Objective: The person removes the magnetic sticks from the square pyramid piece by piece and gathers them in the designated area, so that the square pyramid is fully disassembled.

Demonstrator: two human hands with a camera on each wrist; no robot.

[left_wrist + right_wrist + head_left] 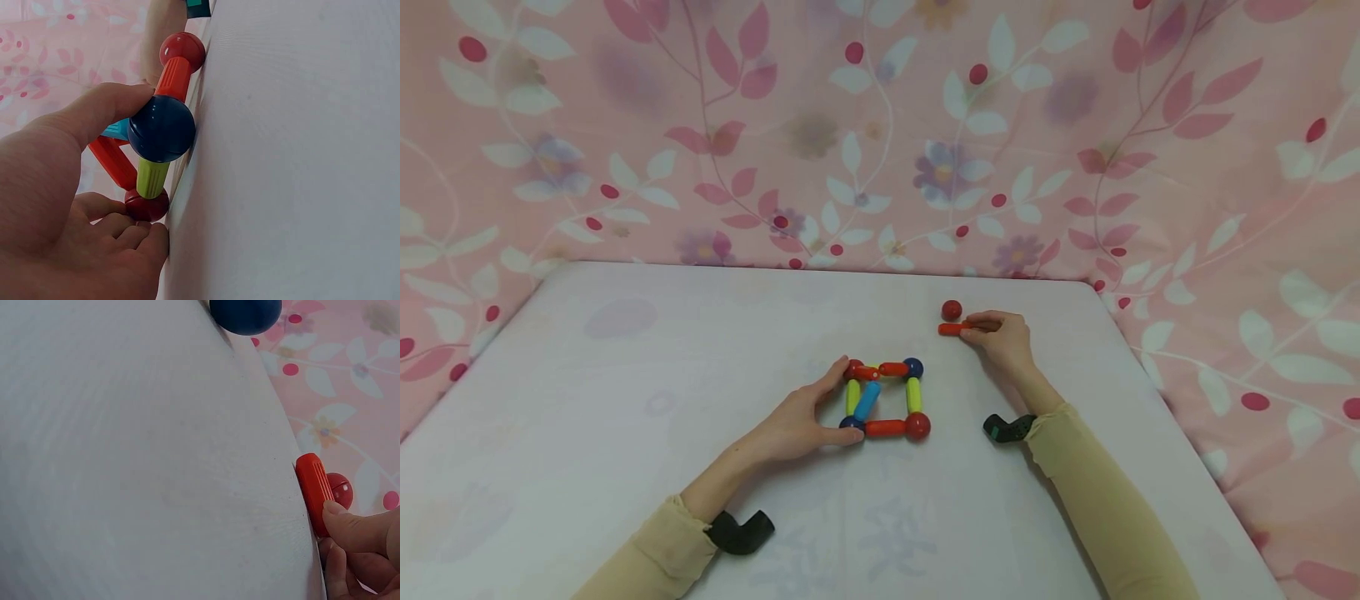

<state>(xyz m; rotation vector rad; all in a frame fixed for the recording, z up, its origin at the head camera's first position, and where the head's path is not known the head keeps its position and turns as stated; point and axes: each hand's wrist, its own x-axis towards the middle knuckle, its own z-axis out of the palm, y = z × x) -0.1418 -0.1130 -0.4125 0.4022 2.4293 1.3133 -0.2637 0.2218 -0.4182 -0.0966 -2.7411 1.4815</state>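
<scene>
A square frame (886, 428) of coloured sticks and balls lies on the white table (700, 467), near its middle. Red and blue balls alternate at the corners; yellow-green sticks form both sides. A light-blue stick (868, 401) slants up from the near-left blue ball (161, 129). The left hand (799, 423) holds the frame by its left side, grip spread—thumb on that blue ball, fingers at the far-left red ball (147, 205). The right hand (1003, 342), well apart from the frame, pinches a loose red stick (951, 329) narrowly between thumb and fingers. Just beyond that stick sits a loose red ball (952, 310). Black wrist fittings (741, 533) show at both tan sleeves (1112, 500). Pink floral cloth (812, 133) hangs behind the table.
</scene>
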